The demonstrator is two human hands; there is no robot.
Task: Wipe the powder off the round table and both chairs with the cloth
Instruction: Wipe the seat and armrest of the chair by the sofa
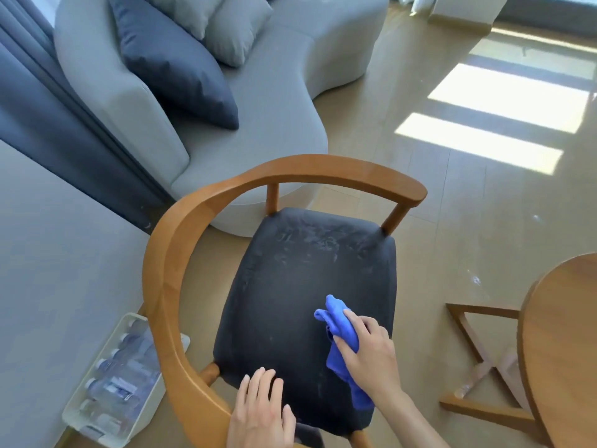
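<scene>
A wooden chair [168, 273] with a curved backrest stands below me. Its dark seat cushion [290, 302] carries pale powder smears, thickest near the far edge. My right hand [368, 354] presses a crumpled blue cloth [339, 321] onto the right front part of the seat, fingers laid flat over it. My left hand [261, 412] rests flat on the seat's front edge, fingers straight. The round wooden table [562, 344] shows at the right edge, with its crossed base [478, 360] beneath it.
A grey curved sofa [277, 101] with a dark cushion [174, 59] and grey cushions stands behind the chair. A pack of water bottles [119, 379] lies on the floor at the chair's left. White powder specks [475, 279] dot the floor near the table.
</scene>
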